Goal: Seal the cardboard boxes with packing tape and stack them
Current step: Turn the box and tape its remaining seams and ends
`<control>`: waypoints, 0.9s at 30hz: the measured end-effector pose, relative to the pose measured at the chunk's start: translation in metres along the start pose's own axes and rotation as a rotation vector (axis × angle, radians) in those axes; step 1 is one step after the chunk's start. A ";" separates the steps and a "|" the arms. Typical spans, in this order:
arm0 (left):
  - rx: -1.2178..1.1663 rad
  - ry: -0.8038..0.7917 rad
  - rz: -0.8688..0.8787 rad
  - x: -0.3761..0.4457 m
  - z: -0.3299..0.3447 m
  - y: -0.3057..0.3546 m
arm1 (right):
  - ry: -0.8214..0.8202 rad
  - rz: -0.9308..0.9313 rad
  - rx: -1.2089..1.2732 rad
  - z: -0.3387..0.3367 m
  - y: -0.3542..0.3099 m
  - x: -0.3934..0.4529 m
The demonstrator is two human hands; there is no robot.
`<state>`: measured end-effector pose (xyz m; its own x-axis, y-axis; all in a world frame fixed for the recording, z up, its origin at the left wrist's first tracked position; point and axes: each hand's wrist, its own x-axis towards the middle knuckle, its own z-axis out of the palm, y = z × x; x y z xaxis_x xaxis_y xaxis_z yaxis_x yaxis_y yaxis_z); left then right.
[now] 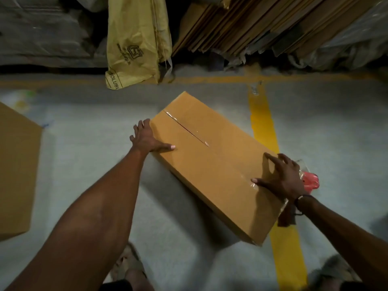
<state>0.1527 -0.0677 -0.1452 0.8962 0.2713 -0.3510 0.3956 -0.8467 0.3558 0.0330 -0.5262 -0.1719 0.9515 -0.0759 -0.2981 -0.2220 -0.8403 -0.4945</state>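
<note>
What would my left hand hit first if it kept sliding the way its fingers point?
Likely nothing soon: the left hand points along the box edge over bare floor; the yellow sack lies beyond, though depth is unclear.

Second box (16, 175) cut off by the left edge, only one corner and part of the top seen. Red tape dispenser (310, 181) mostly hidden behind the right hand (281, 177) and the box (212, 162), shape not clear. Print on the yellow sack (134, 43) too dim to read in full. Stacked flat cardboard (252, 22) cut off by the top edge. Feet (130, 267) blurred near the bottom edge. Left-hand (147, 137) fingertips over the box's far side, out of sight.
</note>
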 end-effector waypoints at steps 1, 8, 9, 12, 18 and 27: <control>0.008 -0.019 -0.003 0.002 0.001 -0.004 | -0.014 -0.014 -0.009 -0.003 -0.002 0.010; -0.009 0.046 -0.007 -0.018 0.013 -0.019 | 0.019 0.016 -0.011 -0.015 -0.010 0.047; -0.015 0.050 -0.007 -0.024 0.015 -0.023 | 0.048 0.027 -0.019 -0.012 -0.010 0.045; -0.029 0.062 -0.026 -0.046 0.021 -0.034 | 0.132 0.013 -0.048 -0.001 -0.012 0.031; -0.037 0.075 -0.126 -0.104 0.032 -0.055 | 0.195 -0.007 -0.170 0.028 -0.020 -0.044; -0.024 0.090 -0.338 -0.200 0.056 -0.072 | -0.020 0.251 -0.247 0.081 -0.071 -0.159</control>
<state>-0.0662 -0.0865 -0.1488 0.7272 0.5751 -0.3748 0.6771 -0.6909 0.2533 -0.1197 -0.4110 -0.1551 0.8689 -0.2877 -0.4027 -0.3876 -0.9015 -0.1923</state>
